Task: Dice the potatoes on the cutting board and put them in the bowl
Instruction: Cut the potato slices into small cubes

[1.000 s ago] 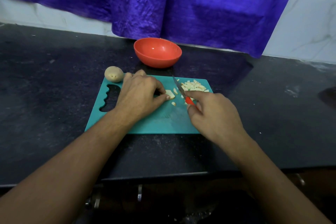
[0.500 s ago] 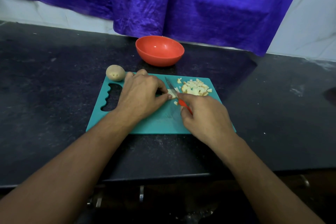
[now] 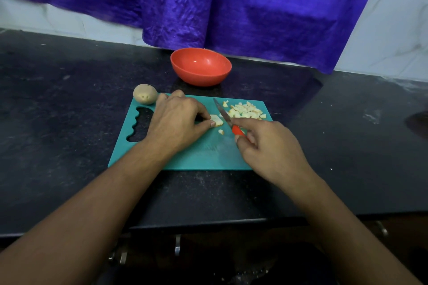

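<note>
A teal cutting board (image 3: 199, 157) lies on the black counter. My left hand (image 3: 176, 122) pinches a pale potato piece (image 3: 217, 120) against the board. My right hand (image 3: 271, 148) grips a knife (image 3: 223, 113) by its red handle, the blade resting just right of that piece. A pile of diced potato (image 3: 246, 111) sits at the board's far right corner, and one loose cube (image 3: 221, 132) lies near the handle. A whole unpeeled potato (image 3: 145, 93) rests at the board's far left corner. The orange bowl (image 3: 201, 67) stands behind the board with nothing visible inside.
The black counter (image 3: 69, 122) stretches left and right of the board, its front edge close to me. A purple cloth (image 3: 231, 7) hangs over the wall behind the bowl. A dark object (image 3: 419, 122) sits at the far right edge.
The knife blade went left onto the held piece half a second ago and now sits just right of it. My left hand stayed on the potato piece.
</note>
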Available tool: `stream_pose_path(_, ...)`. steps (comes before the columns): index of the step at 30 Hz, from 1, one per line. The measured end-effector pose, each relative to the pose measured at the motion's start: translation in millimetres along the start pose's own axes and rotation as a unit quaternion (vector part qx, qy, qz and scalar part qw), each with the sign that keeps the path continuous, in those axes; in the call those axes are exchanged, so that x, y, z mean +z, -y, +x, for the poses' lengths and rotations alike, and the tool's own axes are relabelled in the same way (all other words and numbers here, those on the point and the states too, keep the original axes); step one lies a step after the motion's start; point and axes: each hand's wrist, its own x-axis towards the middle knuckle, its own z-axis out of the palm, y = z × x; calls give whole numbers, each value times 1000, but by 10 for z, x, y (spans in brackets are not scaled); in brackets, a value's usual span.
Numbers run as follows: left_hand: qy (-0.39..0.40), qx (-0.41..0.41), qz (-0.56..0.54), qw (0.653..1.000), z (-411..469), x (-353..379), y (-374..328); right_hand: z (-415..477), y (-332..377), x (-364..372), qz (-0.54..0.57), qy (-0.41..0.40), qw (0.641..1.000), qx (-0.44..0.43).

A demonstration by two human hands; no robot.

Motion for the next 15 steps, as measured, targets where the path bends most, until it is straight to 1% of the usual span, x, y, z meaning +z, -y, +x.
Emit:
stream_pose_path(3, -2, -2, -2, 1000, -3, 2, 1, 17, 102, 45, -9, -10, 1000, -9)
stream_pose_path(7, -3, -3, 3, 1000, -3, 5, 9, 71, 166, 142, -35, -5, 999, -14)
stream_pose_path(11, -2, -1, 2, 1000, 7, -4, 12, 74, 146, 148, -42, 13, 999, -12)
stream_pose_path(15, 1, -2, 0, 1000, -3, -12, 0, 88, 141, 98, -63, 28, 997, -27)
